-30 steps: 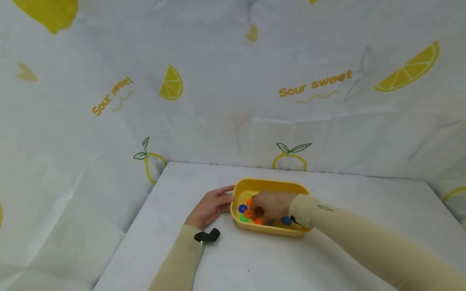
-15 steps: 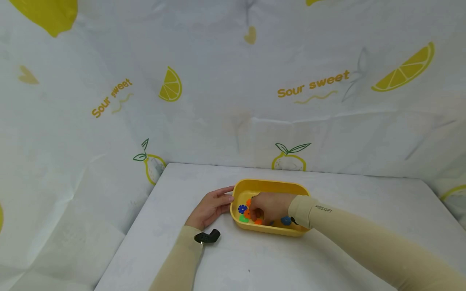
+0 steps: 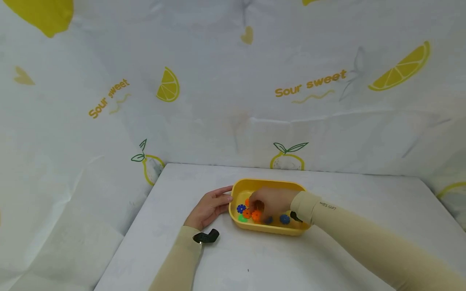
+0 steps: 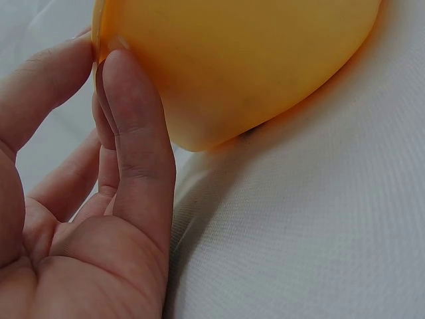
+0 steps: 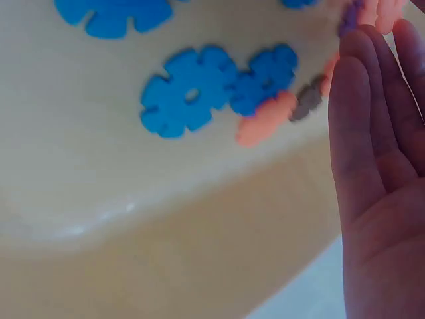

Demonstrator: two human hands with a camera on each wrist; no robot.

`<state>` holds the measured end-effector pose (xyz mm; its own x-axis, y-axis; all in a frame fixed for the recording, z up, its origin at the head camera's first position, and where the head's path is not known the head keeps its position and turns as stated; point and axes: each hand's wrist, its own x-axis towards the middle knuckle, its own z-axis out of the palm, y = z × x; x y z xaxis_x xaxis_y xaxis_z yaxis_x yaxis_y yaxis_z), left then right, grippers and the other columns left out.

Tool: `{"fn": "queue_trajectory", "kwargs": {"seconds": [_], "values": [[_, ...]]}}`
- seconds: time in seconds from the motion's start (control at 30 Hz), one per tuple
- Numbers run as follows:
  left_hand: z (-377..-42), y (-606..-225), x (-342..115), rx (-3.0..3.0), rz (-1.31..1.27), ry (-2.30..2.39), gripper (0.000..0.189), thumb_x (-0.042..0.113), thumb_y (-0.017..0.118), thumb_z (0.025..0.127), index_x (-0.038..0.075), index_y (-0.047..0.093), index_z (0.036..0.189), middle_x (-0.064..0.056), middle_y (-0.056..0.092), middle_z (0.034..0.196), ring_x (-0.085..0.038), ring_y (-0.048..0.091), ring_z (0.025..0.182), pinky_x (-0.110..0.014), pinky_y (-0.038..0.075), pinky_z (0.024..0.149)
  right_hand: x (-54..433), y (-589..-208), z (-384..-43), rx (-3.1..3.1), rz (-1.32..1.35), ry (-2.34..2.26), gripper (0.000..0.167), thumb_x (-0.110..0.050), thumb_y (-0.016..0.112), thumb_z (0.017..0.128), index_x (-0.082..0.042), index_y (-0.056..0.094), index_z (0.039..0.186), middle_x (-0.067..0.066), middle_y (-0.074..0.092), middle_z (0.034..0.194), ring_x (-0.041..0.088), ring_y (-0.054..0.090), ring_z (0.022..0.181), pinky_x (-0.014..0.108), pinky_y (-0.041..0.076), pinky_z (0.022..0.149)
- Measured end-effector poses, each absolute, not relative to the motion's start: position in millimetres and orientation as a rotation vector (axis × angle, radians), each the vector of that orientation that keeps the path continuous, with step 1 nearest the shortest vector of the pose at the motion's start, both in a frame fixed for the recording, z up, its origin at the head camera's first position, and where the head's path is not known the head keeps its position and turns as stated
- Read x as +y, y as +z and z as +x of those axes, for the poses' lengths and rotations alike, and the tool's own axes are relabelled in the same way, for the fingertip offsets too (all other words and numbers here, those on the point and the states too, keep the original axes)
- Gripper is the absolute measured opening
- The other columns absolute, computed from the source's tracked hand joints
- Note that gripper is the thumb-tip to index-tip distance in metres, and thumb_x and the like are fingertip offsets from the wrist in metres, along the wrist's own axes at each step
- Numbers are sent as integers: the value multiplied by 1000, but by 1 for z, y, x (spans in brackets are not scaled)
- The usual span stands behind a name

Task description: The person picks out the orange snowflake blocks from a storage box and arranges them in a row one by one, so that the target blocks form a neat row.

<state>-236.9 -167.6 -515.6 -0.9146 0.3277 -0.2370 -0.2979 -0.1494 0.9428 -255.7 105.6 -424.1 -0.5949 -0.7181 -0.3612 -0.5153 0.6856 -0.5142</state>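
Observation:
A yellow tray [image 3: 238, 185] holds several snowflake-shaped interlocking discs in blue, orange and green. My left hand [image 3: 209, 208] touches the tray's left end with fingers mostly straight; its fingertips rest at the rim and outer wall in the left wrist view. My right hand [image 3: 274, 200] is inside the tray, fingers bent downward, pinching an orange snowflake disc [image 5: 388, 14] at its fingertips. Beneath it lies another orange disc [image 3: 256, 216]. A blue disc [image 3: 241, 208] and a green disc [image 3: 242, 218] lie at the left end. Another blue disc [image 3: 284, 219] lies near the right wrist.
The tray stands on a white-covered table [image 3: 236, 258]. Behind it hangs a white backdrop [image 3: 218, 121] printed with lemons and words. A black wrist device [image 3: 206, 236] sits on the left sleeve.
My right hand has lifted slightly and shifted within the tray, uncovering more of an orange disc and a blue disc beneath it. My left hand stays at the tray's left end.

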Motion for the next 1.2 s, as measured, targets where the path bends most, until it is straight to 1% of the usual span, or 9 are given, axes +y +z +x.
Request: {"fn": "queue_trajectory", "kwargs": {"seconds": [0.1,0.17,0.27,0.37,0.53,0.67,0.87,1.03,1.2], "values": [[-237,-514,-165,1754,35,2086,63,26,81,99,17,58,157,-14,74,131,-22,72,120,-33,62,105,116,-419,-259,2348,-977,-565,24,-19,88,90,-27,75,108,-15,69,101,11,62,96,29,56,91],[-237,-514,-165,1771,29,2075,64,27,82,99,17,57,157,-14,74,133,-22,71,121,-33,61,105,123,-414,-261,2349,-988,-629,23,-20,87,92,-25,77,111,-15,71,104,10,64,96,27,57,89],[-234,-514,-165,1776,14,2078,65,27,82,98,17,57,158,-15,72,137,-22,70,123,-33,61,105,134,-407,-260,2341,-965,-732,25,-21,86,94,-20,79,118,-14,74,110,11,67,99,27,60,89],[-231,-514,-166,1765,-5,2091,63,25,81,99,17,58,157,-15,72,137,-23,70,121,-32,62,104,148,-400,-257,2353,-922,-804,28,-22,85,95,-19,79,122,-12,75,113,12,68,101,26,61,90],[-228,-513,-165,1774,-43,2091,63,26,83,97,19,61,155,-15,72,137,-22,70,116,-30,63,101,180,-392,-251,2419,-828,-896,26,-23,84,95,-22,79,121,-9,75,114,13,69,103,27,63,92],[-229,-512,-163,1774,-51,2090,64,28,84,95,20,61,154,-13,73,136,-22,70,114,-29,63,99,210,-385,-244,2474,-755,-1006,25,-22,82,97,-22,79,122,-4,76,118,15,71,106,28,64,93],[-230,-510,-164,1764,-49,2077,65,27,83,97,18,60,156,-13,74,135,-21,71,113,-30,64,99,249,-389,-228,2562,-653,-1122,29,-20,82,97,-22,79,125,-3,77,122,15,73,107,26,63,93],[-228,-507,-164,1775,-79,2083,59,25,82,98,20,62,153,-12,74,134,-22,70,111,-28,63,98,278,-395,-214,2623,-568,-1185,30,-19,82,97,-22,78,127,-2,77,121,17,71,105,24,62,92],[-226,-510,-158,1751,-80,2103,56,20,79,100,20,62,154,-11,74,129,-22,70,111,-28,63,99,309,-403,-198,2693,-449,-1235,29,-23,81,98,-25,77,127,-2,77,123,20,69,108,22,60,93]]}}
